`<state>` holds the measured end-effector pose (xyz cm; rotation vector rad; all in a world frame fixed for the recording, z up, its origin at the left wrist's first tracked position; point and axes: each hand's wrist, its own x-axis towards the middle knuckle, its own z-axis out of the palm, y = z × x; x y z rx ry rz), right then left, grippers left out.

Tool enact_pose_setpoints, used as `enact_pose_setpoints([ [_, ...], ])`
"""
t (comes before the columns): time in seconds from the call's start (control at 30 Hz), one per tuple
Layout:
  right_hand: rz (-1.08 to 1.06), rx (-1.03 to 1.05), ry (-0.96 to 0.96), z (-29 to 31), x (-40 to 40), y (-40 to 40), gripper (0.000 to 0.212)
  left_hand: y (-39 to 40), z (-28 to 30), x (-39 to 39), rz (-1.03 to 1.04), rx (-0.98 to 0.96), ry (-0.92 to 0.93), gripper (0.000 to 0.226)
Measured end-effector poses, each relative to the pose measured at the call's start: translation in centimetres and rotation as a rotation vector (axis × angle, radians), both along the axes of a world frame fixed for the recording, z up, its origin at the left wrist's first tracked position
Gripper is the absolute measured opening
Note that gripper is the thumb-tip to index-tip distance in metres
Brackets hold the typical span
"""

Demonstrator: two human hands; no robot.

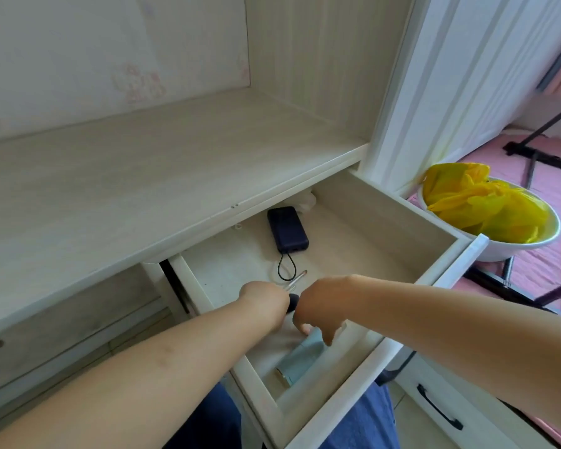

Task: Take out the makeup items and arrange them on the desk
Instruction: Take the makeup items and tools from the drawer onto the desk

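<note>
The white drawer [441,273] under the desk top [143,176] stands pulled out, and both my hands are inside it. My left hand [266,301] is curled near the drawer's middle. A slim silvery makeup stick [298,278] pokes out past its knuckles, and a small black round item [293,301] shows beside it. My right hand [321,307] points its fingers downward. Its thumb and a finger pinch the upper end of a light blue makeup case [300,361], which lies slanted against the drawer's front corner.
A dark power bank [287,230] with a looped cord [287,270] lies at the back of the drawer. A white bowl [512,251] holding a yellow plastic bag [480,202] sits to the right of the drawer. A lower drawer with a black handle [438,406] is at bottom right.
</note>
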<state>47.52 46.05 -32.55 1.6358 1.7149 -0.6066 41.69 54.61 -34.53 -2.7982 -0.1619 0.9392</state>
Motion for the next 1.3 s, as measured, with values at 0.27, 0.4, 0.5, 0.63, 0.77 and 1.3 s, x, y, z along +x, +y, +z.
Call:
enact_pose_setpoints([
  [0.27,0.089,-0.145,-0.108,-2.2,-0.8,0.7,0.057,-0.2,-1.1,0.8,0.075,0.003,0.017,0.035],
  [0.4,-0.032,-0.033,-0.011,-1.3,1.0,-0.5,0.054,0.1,-0.4,0.7,0.088,-0.095,-0.036,0.026],
  [0.5,-0.254,0.127,0.146,0.0,2.9,-1.7,0.05,1.4,0.7,0.9,0.18,-0.222,-0.18,0.013],
  [0.63,-0.552,0.351,0.318,2.9,4.6,-3.0,0.051,3.8,5.8,0.2,0.262,-0.494,-0.439,0.019],
  [0.77,-0.799,0.543,0.602,5.4,4.8,-2.8,0.047,6.5,10.7,-1.4,0.378,-0.813,-0.661,0.016],
  [1.3,-0.828,1.032,1.241,14.0,-0.9,20.6,0.034,24.2,15.4,-12.4,0.81,-0.789,-1.436,0.012],
])
